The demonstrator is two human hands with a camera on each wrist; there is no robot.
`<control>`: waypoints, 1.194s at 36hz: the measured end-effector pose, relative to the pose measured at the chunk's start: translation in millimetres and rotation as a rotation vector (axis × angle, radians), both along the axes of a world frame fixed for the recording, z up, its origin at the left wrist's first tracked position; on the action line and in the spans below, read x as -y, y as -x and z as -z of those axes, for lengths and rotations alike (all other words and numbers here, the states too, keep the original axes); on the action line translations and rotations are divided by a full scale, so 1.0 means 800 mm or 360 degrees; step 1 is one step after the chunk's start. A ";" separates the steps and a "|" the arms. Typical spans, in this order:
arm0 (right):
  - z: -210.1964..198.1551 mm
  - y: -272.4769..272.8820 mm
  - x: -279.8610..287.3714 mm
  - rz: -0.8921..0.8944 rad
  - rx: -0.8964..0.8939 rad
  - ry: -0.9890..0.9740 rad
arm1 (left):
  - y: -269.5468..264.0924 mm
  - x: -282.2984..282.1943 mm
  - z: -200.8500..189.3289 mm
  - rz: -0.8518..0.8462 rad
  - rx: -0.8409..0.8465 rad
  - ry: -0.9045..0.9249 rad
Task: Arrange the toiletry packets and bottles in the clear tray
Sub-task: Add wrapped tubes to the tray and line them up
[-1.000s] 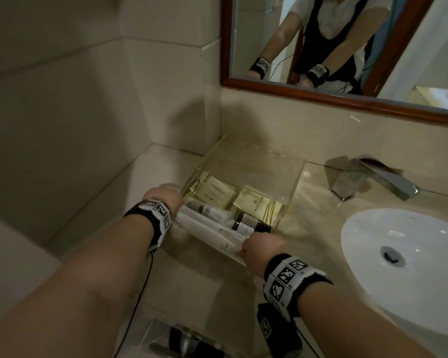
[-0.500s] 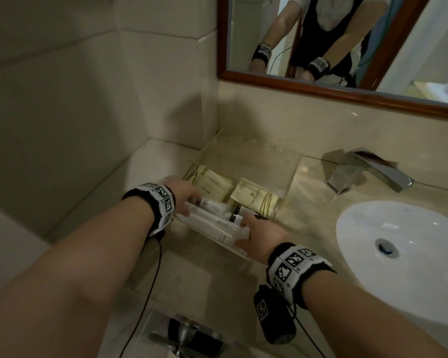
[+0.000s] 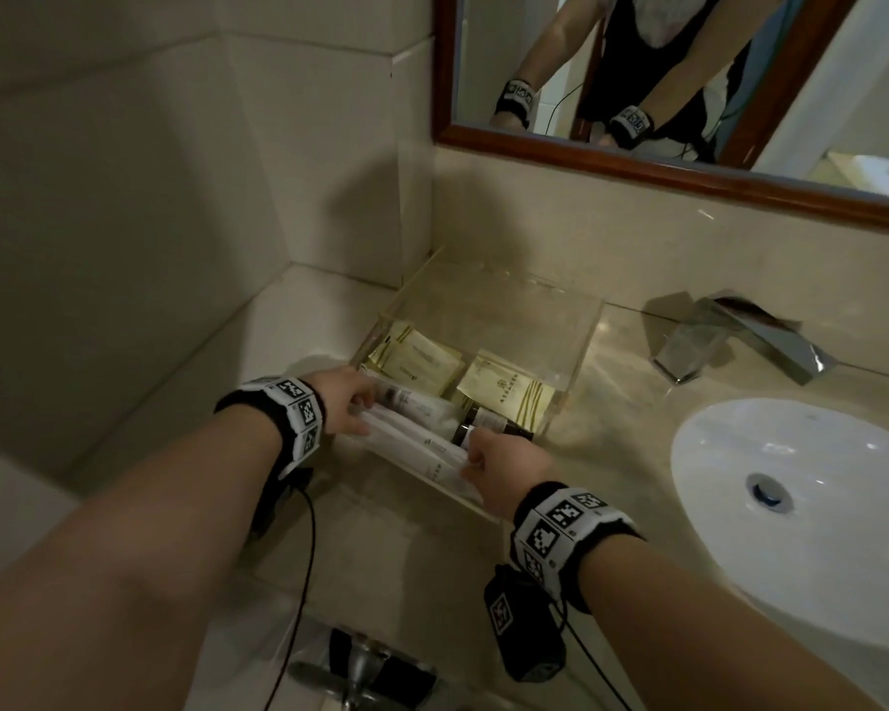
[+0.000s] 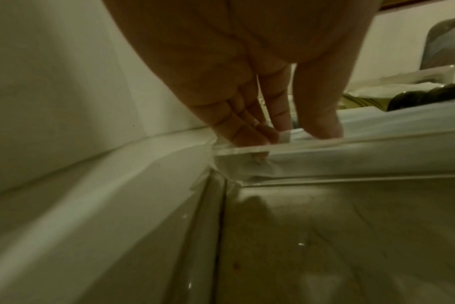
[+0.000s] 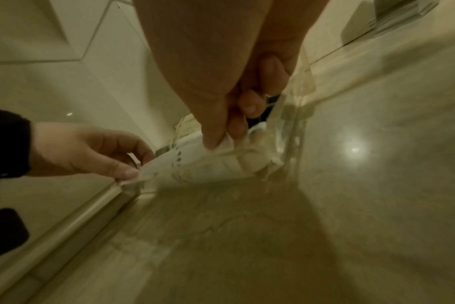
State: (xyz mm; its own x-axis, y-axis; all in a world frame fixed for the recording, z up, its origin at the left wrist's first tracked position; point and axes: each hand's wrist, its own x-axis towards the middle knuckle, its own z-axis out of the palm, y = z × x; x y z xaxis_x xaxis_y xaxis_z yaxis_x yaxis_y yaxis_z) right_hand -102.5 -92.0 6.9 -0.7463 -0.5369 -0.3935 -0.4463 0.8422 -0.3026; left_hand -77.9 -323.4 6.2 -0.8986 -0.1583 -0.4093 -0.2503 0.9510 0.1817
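Observation:
A clear tray (image 3: 588,341) stands in the counter's corner. Two yellow packets (image 3: 419,359) lie flat toward its back, and dark bottles (image 3: 488,420) lie in front of them. Long white packets (image 3: 411,438) stretch along the tray's near side. My left hand (image 3: 350,402) pinches their left end, thumb above and fingers (image 4: 247,131) at the tray's edge. My right hand (image 3: 504,461) pinches their right end (image 5: 221,142) between thumb and fingers, just inside the tray's near right corner. The left hand (image 5: 91,152) also shows in the right wrist view.
A chrome faucet (image 3: 730,346) and a white basin (image 3: 817,505) lie to the right of the tray. A wood-framed mirror (image 3: 689,161) hangs above the counter. Tiled walls close the corner on the left. A metal fixture (image 3: 360,669) sits below the counter's front.
Both hands stay on the white packets. The right hand has drawn back from beside the dark bottles to the packets' near right end.

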 end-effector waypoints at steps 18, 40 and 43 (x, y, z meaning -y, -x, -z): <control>-0.006 0.030 -0.038 -0.0009 -0.0359 0.0359 | 0.030 -0.043 -0.034 -0.0064 -0.0070 0.0022; -0.001 0.090 -0.010 -0.0351 -0.0173 -0.0225 | 0.124 -0.123 -0.013 -0.0368 0.0160 -0.0145; -0.003 0.093 -0.015 -0.0307 -0.0192 -0.0190 | 0.129 -0.127 -0.014 -0.0359 0.0174 -0.0087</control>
